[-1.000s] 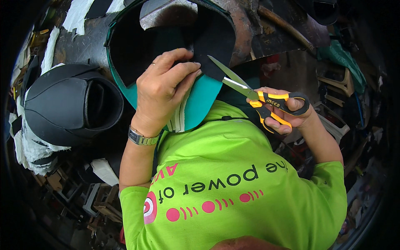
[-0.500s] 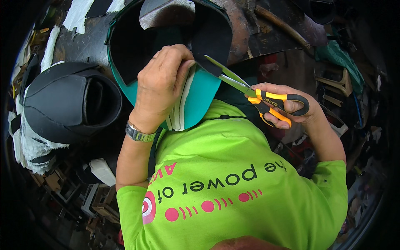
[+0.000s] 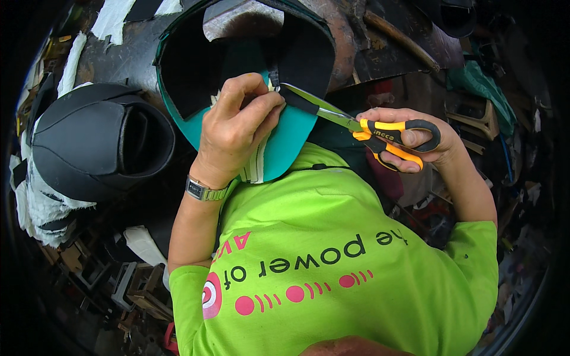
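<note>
A curved piece of teal-and-black sheet material (image 3: 291,145) spreads open in front of my chest, black face inward. My left hand (image 3: 237,127) is closed over it, thumb and fingers pinched at a pale strip (image 3: 254,169) with dark lines that runs down the teal face. Exactly what lies between the fingertips is hidden. In my right hand (image 3: 445,139) are scissors (image 3: 389,132) with yellow-and-black handles, fingers through the loops. Their blades are parted and point left, around a black edge or flap, tips close to my left fingertips.
Left of the piece stands a rounded black stitched shell (image 3: 77,142) on white torn cloth (image 3: 56,216). The dark worktable (image 3: 133,38) lies beyond, with a wooden stick (image 3: 401,38) at the right. Wooden pieces (image 3: 148,291) clutter the lower left.
My left hand has turned and shifted slightly right and down, its fingertips closer to the blade tips. The scissors have moved slightly left at the tips. The teal-and-black piece has shifted a little.
</note>
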The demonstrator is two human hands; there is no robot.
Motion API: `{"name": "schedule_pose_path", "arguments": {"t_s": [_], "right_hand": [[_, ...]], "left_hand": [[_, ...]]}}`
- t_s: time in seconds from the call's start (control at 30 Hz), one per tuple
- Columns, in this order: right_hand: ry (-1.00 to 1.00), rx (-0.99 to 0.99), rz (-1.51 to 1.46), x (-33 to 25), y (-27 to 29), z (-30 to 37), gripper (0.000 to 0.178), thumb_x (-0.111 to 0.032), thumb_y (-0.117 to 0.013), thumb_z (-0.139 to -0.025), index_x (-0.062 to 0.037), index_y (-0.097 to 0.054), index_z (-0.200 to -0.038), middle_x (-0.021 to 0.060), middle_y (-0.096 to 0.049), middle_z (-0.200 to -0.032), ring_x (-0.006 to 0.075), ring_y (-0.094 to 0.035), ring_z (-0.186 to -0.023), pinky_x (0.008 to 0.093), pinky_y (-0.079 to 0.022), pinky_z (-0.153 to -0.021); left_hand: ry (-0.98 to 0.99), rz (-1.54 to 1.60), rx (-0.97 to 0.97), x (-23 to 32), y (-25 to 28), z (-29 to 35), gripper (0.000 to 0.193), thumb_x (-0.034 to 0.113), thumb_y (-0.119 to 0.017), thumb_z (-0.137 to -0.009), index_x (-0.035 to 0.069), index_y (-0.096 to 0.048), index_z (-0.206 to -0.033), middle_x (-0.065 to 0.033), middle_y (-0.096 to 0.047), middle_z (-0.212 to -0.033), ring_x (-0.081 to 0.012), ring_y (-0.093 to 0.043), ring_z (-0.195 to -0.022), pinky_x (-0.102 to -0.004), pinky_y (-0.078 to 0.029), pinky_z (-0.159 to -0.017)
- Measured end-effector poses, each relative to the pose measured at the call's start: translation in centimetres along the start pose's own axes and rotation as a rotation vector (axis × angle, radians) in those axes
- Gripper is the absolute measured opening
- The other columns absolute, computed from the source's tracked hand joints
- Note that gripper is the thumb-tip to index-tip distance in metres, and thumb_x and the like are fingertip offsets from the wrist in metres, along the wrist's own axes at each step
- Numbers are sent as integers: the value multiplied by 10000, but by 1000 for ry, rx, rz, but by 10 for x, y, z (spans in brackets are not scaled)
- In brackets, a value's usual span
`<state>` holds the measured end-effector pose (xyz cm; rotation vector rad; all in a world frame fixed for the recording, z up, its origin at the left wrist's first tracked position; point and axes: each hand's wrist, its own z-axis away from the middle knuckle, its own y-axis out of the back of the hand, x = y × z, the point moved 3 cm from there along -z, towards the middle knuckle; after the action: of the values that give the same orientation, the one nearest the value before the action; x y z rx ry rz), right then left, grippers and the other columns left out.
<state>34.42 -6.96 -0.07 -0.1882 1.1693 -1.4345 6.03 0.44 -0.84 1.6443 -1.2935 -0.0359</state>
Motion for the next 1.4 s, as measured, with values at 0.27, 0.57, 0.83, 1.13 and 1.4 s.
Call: {"name": "schedule_pose_path", "arguments": {"t_s": [0.27,0.57,0.83,1.13,1.4], "right_hand": [[26,34,-16,-2,4,4,642,-244,-764,-932,54,-482,-1424,85,-602,-686,81,-518,-413,191,-384,-370],[-94,218,195,-5,4,8,563,-153,-766,-917,7,-546,-1410,49,-554,-638,67,-478,-409,185,-353,-386],[-74,87,-29,6,12,4,676,-214,-813,-888,35,-487,-1425,109,-603,-664,104,-561,-422,185,-423,-367],[-11,-28,-43,9,16,-3,626,-247,-751,-946,32,-472,-1433,91,-575,-634,88,-506,-406,184,-377,-377],[9,-41,18,6,16,-1,608,-252,-723,-966,36,-472,-1439,81,-567,-630,83,-480,-394,194,-363,-374]], "left_hand": [[137,269,128,-8,-2,-2,480,-154,-717,-714,16,-623,-1154,-108,-525,-1188,-194,-662,-980,-278,-659,-768],[166,228,20,-6,3,-6,489,-94,-773,-712,61,-658,-1161,-107,-518,-1210,-203,-656,-1011,-303,-616,-728],[81,121,-71,4,-5,-10,225,81,-832,-786,105,-745,-993,-53,-606,-1028,-190,-693,-795,-304,-569,-662],[111,266,-5,-3,-1,-7,222,74,-836,-765,104,-781,-978,-51,-558,-1044,-166,-626,-824,-294,-540,-698],[169,312,-23,-3,-1,-6,200,100,-843,-756,105,-793,-950,-52,-542,-1055,-182,-614,-881,-300,-541,-746]]}}
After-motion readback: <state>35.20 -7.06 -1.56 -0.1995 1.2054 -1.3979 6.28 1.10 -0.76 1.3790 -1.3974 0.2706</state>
